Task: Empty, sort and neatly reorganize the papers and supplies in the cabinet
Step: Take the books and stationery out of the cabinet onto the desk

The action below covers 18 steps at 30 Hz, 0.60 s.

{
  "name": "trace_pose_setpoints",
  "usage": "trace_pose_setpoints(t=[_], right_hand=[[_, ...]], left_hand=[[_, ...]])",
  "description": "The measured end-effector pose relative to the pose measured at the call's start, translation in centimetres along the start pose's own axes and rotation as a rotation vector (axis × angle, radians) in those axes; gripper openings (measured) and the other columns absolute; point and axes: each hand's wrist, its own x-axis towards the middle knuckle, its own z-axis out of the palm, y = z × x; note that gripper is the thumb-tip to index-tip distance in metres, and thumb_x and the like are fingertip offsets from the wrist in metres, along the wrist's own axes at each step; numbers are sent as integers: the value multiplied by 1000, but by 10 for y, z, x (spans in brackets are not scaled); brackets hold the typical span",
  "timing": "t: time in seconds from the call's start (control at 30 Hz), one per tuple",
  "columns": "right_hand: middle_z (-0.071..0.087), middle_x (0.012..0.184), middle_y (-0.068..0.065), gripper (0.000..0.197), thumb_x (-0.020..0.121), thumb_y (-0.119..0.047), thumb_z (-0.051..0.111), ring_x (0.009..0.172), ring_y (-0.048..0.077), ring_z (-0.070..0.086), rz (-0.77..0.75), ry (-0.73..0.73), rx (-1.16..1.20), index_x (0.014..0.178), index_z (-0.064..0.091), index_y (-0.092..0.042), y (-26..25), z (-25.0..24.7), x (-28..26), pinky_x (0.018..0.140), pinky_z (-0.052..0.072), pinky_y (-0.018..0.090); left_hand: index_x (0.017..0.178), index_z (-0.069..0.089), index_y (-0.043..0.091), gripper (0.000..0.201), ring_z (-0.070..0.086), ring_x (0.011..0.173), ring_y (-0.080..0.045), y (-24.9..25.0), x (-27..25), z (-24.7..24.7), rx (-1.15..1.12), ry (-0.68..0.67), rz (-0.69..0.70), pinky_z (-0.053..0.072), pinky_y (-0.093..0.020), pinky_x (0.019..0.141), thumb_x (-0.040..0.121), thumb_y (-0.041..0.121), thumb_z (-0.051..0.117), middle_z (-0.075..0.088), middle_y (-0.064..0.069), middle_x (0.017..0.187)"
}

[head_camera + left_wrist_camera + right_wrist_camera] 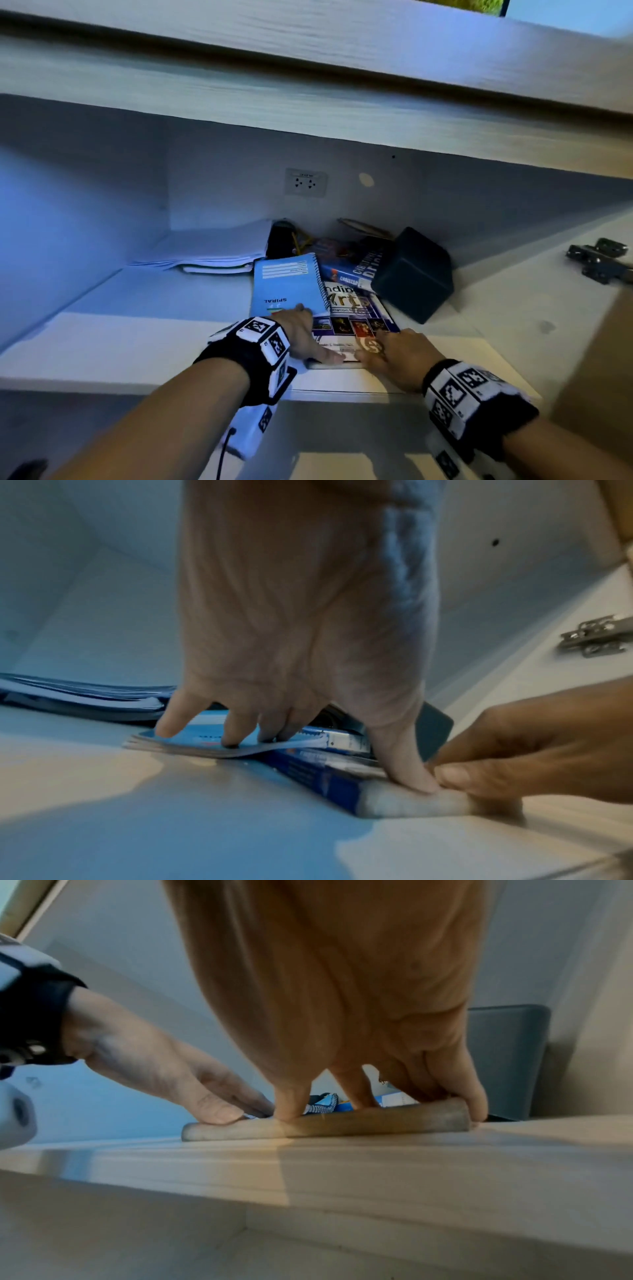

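Note:
On the cabinet shelf lies a purple art book, with a blue spiral notebook overlapping its left side. My left hand rests its spread fingers on the notebook, and its thumb presses the near edge of the art book. Beside it, my right hand presses arched fingertips onto the near end of the art book. The two thumbs almost touch. Both hands press from above; neither wraps around anything.
Behind lie a blue paperback, a dark box leaning at the right, a black item with yellow cords and a loose paper stack at the back left. A door hinge sits on the right wall. A socket is in the back panel.

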Motion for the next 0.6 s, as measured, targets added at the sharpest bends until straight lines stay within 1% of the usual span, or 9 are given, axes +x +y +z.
trace_pose_setpoints(t=[0.07, 0.1, 0.23, 0.3, 0.37, 0.43, 0.5, 0.53, 0.6], right_hand=[[64, 111, 6, 61, 89, -72, 30, 102, 24, 57, 3, 29, 11, 107, 56, -19, -2, 2, -3, 82, 42, 32], [64, 110, 6, 60, 89, -72, 31, 101, 23, 57, 4, 38, 20, 106, 56, -20, -4, 2, -5, 81, 42, 31], [62, 111, 6, 62, 83, -76, 40, 101, 22, 58, -9, 51, 58, 111, 59, -24, -18, 0, -20, 79, 43, 29], [63, 109, 5, 60, 81, -76, 45, 98, 22, 59, -61, 78, 53, 109, 59, -25, -31, 0, -29, 76, 41, 28], [65, 107, 4, 55, 82, -73, 46, 97, 22, 59, -115, 114, 44, 104, 60, -25, -45, -1, -36, 72, 39, 28], [65, 106, 4, 53, 83, -71, 47, 97, 23, 58, -167, 127, 49, 105, 60, -24, -61, -3, -40, 71, 38, 29], [65, 105, 4, 51, 85, -69, 47, 99, 25, 56, -237, 123, 53, 106, 60, -25, -78, -6, -39, 71, 36, 30], [66, 107, 3, 50, 86, -68, 47, 101, 25, 55, -268, 122, 65, 110, 60, -25, -85, -7, -37, 74, 38, 31], [65, 114, 5, 52, 89, -64, 46, 108, 26, 53, -321, 121, 104, 123, 57, -26, -103, -9, -32, 85, 42, 32]], left_hand=[[150, 28, 17, 96, 36, 139, -27, 1, -5, 1, 0, 8, 37, 34, -42, 112, 78, 73, 60, 29, -4, 157], [148, 31, 19, 90, 39, 137, -27, 2, -9, 2, 32, 17, 55, 34, -44, 111, 80, 70, 61, 37, -3, 152], [136, 45, 19, 63, 44, 129, -30, -5, -29, 8, 200, 76, 130, 27, -58, 111, 87, 54, 63, 53, -7, 134], [129, 52, 17, 49, 45, 124, -30, -16, -44, 8, 213, 138, 188, 30, -55, 110, 89, 41, 66, 57, -10, 125], [123, 59, 17, 41, 47, 120, -26, -30, -58, 7, 192, 210, 243, 37, -42, 103, 87, 31, 72, 62, -7, 121], [112, 67, 17, 36, 53, 113, -21, -46, -72, 4, 164, 269, 271, 45, -33, 91, 80, 28, 79, 66, -2, 115], [103, 71, 18, 37, 59, 106, -17, -62, -85, 0, 173, 306, 270, 49, -30, 85, 71, 30, 85, 70, 2, 109], [104, 71, 19, 41, 60, 105, -16, -71, -90, -2, 186, 319, 258, 50, -30, 85, 69, 33, 87, 70, 3, 108], [115, 68, 21, 54, 59, 110, -18, -91, -96, -4, 199, 329, 206, 50, -34, 92, 68, 39, 86, 68, 1, 114]])
